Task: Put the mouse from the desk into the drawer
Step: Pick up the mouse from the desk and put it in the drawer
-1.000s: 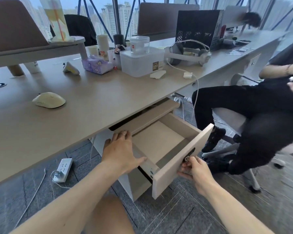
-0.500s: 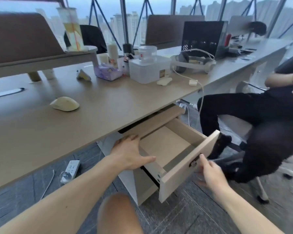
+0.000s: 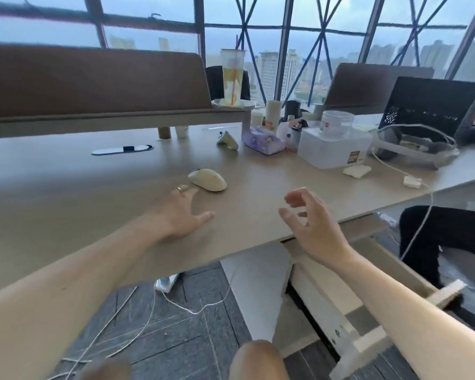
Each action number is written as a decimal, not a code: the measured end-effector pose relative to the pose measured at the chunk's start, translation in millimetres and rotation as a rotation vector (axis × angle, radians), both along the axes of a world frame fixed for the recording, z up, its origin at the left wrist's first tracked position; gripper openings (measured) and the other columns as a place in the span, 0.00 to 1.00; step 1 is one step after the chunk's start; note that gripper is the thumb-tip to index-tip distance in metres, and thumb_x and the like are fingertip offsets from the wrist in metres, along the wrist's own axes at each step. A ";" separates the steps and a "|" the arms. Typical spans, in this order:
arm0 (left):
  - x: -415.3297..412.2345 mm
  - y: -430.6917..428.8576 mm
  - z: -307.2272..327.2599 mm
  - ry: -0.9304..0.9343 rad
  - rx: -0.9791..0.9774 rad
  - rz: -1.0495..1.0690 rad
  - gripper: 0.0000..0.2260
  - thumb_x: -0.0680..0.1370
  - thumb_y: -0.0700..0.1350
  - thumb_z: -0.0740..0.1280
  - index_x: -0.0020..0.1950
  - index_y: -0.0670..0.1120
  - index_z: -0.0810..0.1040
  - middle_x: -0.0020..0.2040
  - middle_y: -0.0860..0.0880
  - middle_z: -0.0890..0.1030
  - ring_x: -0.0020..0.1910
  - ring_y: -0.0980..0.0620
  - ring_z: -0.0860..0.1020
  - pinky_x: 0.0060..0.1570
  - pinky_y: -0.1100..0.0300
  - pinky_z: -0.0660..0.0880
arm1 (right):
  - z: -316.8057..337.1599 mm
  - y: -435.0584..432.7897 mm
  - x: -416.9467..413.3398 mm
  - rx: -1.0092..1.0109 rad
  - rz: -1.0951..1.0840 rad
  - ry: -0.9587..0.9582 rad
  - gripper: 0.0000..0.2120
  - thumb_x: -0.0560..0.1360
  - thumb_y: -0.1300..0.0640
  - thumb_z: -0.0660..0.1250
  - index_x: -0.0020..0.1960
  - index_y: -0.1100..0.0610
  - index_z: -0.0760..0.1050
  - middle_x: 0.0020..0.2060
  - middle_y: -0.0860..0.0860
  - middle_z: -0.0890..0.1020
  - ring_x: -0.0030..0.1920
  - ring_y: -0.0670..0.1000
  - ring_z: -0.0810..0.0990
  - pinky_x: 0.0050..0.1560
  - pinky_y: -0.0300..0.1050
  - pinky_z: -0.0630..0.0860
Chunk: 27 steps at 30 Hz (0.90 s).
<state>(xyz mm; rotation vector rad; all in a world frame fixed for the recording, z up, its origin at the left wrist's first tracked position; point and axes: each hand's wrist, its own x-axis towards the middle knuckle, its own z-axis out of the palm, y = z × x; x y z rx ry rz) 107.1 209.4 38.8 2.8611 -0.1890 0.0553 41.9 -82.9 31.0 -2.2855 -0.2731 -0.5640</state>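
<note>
Now the left hand's (image 3: pixel 180 212) fingers are spread flat over the desk (image 3: pixel 66 204), ringed finger just short of the one cream mouse (image 3: pixel 207 180); nothing is gripped. The right hand (image 3: pixel 313 223) hovers with fingers loosely curled apart, empty. The mouse lies on the desktop, long axis running left-right, narrower end toward upper left. Half a second ago both hands were at the single open drawer (image 3: pixel 368 319); they have since risen above the desk.
</note>
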 end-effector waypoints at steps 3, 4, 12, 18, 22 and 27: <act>4.0 41.2 -14.2 0.025 0.090 0.088 0.43 0.72 0.75 0.56 0.81 0.53 0.60 0.82 0.47 0.60 0.79 0.44 0.60 0.75 0.42 0.57 | 3.4 49.8 44.6 -0.101 0.114 0.016 0.16 0.76 0.49 0.69 0.61 0.54 0.77 0.56 0.49 0.80 0.55 0.47 0.77 0.56 0.47 0.75; 4.3 50.2 -19.8 0.027 0.084 0.100 0.44 0.70 0.77 0.53 0.81 0.54 0.60 0.82 0.48 0.59 0.80 0.44 0.58 0.76 0.41 0.55 | 3.9 64.3 58.4 -0.142 0.142 0.046 0.17 0.76 0.49 0.70 0.62 0.54 0.76 0.58 0.50 0.79 0.56 0.48 0.76 0.57 0.44 0.72; 5.8 57.7 -37.3 -0.054 0.059 0.119 0.43 0.70 0.77 0.47 0.80 0.58 0.59 0.82 0.51 0.58 0.81 0.49 0.53 0.78 0.42 0.47 | -3.0 141.7 159.7 -0.244 0.194 0.135 0.28 0.71 0.47 0.73 0.70 0.49 0.72 0.67 0.54 0.71 0.67 0.59 0.69 0.68 0.47 0.65; 9.4 57.9 -40.0 -0.053 0.026 0.125 0.42 0.69 0.78 0.46 0.79 0.60 0.59 0.82 0.53 0.58 0.81 0.52 0.51 0.78 0.43 0.45 | -23.4 160.3 195.6 -0.231 0.188 0.150 0.31 0.73 0.47 0.69 0.75 0.45 0.66 0.71 0.54 0.66 0.71 0.59 0.66 0.72 0.49 0.63; 11.0 57.5 -42.3 -0.066 0.015 0.130 0.42 0.69 0.78 0.46 0.79 0.60 0.59 0.82 0.53 0.58 0.81 0.51 0.51 0.78 0.42 0.45 | -28.2 161.8 198.0 -0.236 0.170 0.103 0.27 0.76 0.55 0.66 0.75 0.50 0.67 0.67 0.58 0.73 0.69 0.59 0.70 0.68 0.44 0.63; 9.6 56.5 -40.4 -0.068 0.009 0.131 0.43 0.68 0.78 0.46 0.79 0.60 0.60 0.82 0.53 0.59 0.81 0.52 0.52 0.78 0.42 0.46 | -21.5 149.7 180.8 -0.167 0.130 0.054 0.25 0.76 0.56 0.68 0.73 0.50 0.70 0.65 0.57 0.75 0.67 0.58 0.71 0.58 0.34 0.59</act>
